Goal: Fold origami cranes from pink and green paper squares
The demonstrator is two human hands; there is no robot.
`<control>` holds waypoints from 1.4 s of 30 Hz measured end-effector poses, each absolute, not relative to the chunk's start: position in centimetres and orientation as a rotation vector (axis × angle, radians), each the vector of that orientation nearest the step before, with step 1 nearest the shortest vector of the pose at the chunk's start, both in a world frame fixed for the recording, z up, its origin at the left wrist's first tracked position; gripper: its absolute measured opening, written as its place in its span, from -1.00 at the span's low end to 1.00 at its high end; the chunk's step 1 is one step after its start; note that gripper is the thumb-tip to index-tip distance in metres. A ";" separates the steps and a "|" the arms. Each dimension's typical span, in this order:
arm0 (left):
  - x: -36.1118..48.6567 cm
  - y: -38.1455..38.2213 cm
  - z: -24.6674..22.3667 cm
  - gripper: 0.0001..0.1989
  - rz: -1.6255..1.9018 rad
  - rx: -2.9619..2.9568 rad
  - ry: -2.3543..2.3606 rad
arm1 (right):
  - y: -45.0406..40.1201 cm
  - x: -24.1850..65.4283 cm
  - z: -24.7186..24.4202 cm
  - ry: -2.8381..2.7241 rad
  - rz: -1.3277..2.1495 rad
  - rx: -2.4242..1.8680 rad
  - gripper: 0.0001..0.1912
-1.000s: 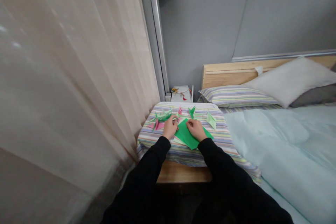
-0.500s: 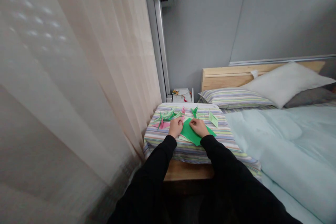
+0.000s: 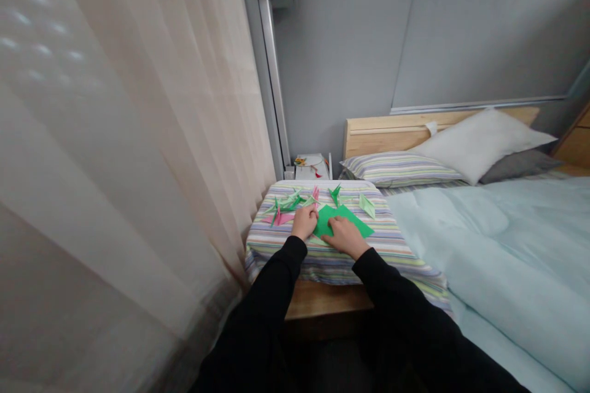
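Note:
A bright green sheet of origami paper (image 3: 354,220) lies on the cloth-covered table, partly under my hands. My left hand (image 3: 304,222) is closed, its fingertips pinching the sheet's left corner. My right hand (image 3: 345,236) curls over the near edge of the sheet, thumb and fingers gripping it there. Beyond my left hand sit several folded paper figures in pale green (image 3: 291,199), with a pink one (image 3: 280,218) nearest. A dark green folded figure (image 3: 335,195) stands behind the sheet. To its right lies a pale green folded piece (image 3: 367,206).
A striped cloth (image 3: 391,252) covers the small table, whose wooden front edge (image 3: 327,299) shows below. A beige curtain (image 3: 207,104) hangs close on the left. On the right is a bed with a light blue quilt (image 3: 483,239). A white stand (image 3: 311,166) is behind.
My right hand has come down and nearer to the sheet's near edge. The green sheet's outline has changed, with its near corner no longer showing below. The view has turned slightly right.

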State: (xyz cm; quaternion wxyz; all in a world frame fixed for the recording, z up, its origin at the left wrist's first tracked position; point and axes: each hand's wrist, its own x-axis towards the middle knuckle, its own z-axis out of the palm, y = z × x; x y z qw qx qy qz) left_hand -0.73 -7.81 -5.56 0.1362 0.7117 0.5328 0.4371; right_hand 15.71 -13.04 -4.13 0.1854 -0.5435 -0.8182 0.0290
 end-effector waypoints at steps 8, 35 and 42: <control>-0.7 -7.4 -5.5 -0.71 1.270 2.053 1.535 | -13.4 15.2 -3.0 -2.399 0.011 -1.610 -0.68; -8.1 -8.1 -3.2 -0.70 1.350 1.945 2.189 | -7.0 20.4 -5.3 -1.845 -0.130 -1.968 -0.53; -7.1 -10.0 -0.9 -0.58 1.426 1.922 2.382 | -7.2 19.2 -5.8 -1.864 -0.199 -1.941 -0.54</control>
